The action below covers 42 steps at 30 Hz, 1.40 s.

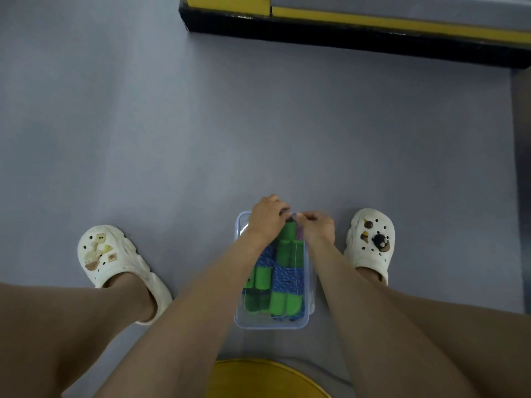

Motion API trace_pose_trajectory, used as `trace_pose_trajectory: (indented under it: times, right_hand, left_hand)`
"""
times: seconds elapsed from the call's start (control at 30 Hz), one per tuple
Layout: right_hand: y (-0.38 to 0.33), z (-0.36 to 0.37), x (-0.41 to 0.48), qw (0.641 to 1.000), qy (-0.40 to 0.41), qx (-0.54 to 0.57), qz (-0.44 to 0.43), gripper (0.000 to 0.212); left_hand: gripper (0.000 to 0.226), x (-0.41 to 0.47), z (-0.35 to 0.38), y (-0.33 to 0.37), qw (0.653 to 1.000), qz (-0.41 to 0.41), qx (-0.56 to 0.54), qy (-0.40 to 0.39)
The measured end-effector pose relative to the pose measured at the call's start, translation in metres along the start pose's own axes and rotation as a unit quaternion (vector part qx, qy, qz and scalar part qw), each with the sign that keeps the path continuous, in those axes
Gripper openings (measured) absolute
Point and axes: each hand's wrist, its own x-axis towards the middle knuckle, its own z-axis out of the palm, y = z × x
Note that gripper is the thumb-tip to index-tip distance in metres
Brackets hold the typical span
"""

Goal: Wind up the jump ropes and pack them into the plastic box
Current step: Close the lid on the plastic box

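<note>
A white, charm-studded left clog (109,254) and right clog (370,242) stand on the grey floor (201,124). A yellow-and-black ledge (373,27) runs beyond, and a round yellow seat (258,380) lies nearest.

Two hands at the far end of a plastic box (271,324) on a grey floor (172,124).
The left hand (267,222) and right hand (317,229) curl their fingers over the box's far rim. Wound jump ropes (283,278), green-handled with blue cord, lie inside. The left clog (112,259) and right clog (370,242) flank it.
</note>
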Motion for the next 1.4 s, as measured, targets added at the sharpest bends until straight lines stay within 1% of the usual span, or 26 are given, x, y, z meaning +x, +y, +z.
trace_pose_trajectory:
  times: [0.17, 0.3, 0.37, 0.43, 0.53, 0.63, 0.7, 0.77, 0.8, 0.9, 0.97, 1.03, 1.1, 1.13, 1.2, 1.23, 1.33, 1.4]
  right_hand:
    - [0.001, 0.002, 0.001, 1.0, 0.0, -0.019, 0.007, 0.014]
    - [-0.003, -0.004, 0.001, 0.998, -0.019, -0.049, -0.017, 0.017]
    - [-0.009, -0.001, 0.0, 0.998, -0.038, -0.03, -0.039, 0.02]
    - [-0.021, 0.006, -0.004, 0.997, -0.055, 0.012, -0.055, 0.025]
    - [-0.033, 0.013, -0.004, 0.996, -0.062, 0.009, -0.059, 0.037]
    - [-0.032, 0.007, 0.001, 0.998, -0.045, -0.042, -0.027, 0.034]
    - [-0.025, 0.0, 0.0, 0.992, -0.03, -0.121, -0.011, 0.034]
    - [-0.018, -0.005, -0.003, 0.981, 0.005, -0.196, -0.008, 0.039]
    - [-0.015, -0.006, -0.006, 0.982, 0.011, -0.187, 0.005, 0.042]
    - [-0.009, -0.007, -0.008, 0.994, 0.0, -0.106, 0.019, 0.047]
    - [-0.009, -0.007, -0.008, 0.996, 0.007, -0.085, 0.015, 0.044]
    - [-0.008, -0.005, -0.009, 0.998, 0.029, -0.047, 0.022, 0.04]
    - [-0.005, 0.0, -0.011, 0.998, 0.043, 0.014, 0.045, 0.039]
    - [-0.004, 0.002, -0.011, 0.997, 0.046, 0.04, 0.055, 0.039]
    - [-0.001, 0.005, -0.01, 0.995, 0.04, 0.062, 0.067, 0.035]
    - [-0.001, 0.006, -0.009, 0.995, 0.037, 0.067, 0.069, 0.034]
    - [0.004, 0.006, -0.006, 0.994, 0.04, 0.073, 0.071, 0.033]
    - [0.006, 0.007, -0.004, 0.994, 0.044, 0.069, 0.07, 0.03]
  left_hand:
    - [0.021, 0.005, -0.003, 0.001, 0.998, -0.037, -0.028, -0.047]
    - [0.02, 0.003, -0.004, -0.004, 0.997, -0.038, -0.034, -0.056]
    - [0.018, 0.001, -0.007, -0.012, 0.996, -0.047, -0.05, -0.049]
    - [0.017, -0.002, -0.014, -0.021, 0.993, -0.077, -0.087, -0.008]
    - [0.019, -0.011, -0.026, -0.041, 0.97, -0.166, -0.166, 0.057]
    - [0.024, -0.019, -0.03, -0.064, 0.931, -0.258, -0.23, 0.115]
    - [0.025, -0.026, -0.035, -0.071, 0.912, -0.294, -0.252, 0.132]
    - [0.025, -0.036, -0.039, -0.07, 0.898, -0.304, -0.288, 0.137]
    - [0.025, -0.041, -0.04, -0.069, 0.892, -0.306, -0.302, 0.143]
    - [0.022, -0.053, -0.038, -0.07, 0.872, -0.338, -0.319, 0.153]
    - [0.019, -0.056, -0.039, -0.071, 0.858, -0.369, -0.325, 0.148]
    - [0.018, -0.054, -0.04, -0.069, 0.851, -0.384, -0.33, 0.139]
    - [0.031, -0.048, -0.04, -0.063, 0.848, -0.387, -0.332, 0.144]
    - [0.038, -0.045, -0.041, -0.057, 0.851, -0.386, -0.325, 0.144]
    - [0.046, -0.038, -0.044, -0.044, 0.861, -0.393, -0.293, 0.135]
    - [0.05, -0.034, -0.046, -0.041, 0.858, -0.405, -0.286, 0.133]
    - [0.06, -0.024, -0.047, -0.038, 0.833, -0.445, -0.3, 0.133]
    - [0.063, -0.021, -0.047, -0.036, 0.83, -0.461, -0.29, 0.116]
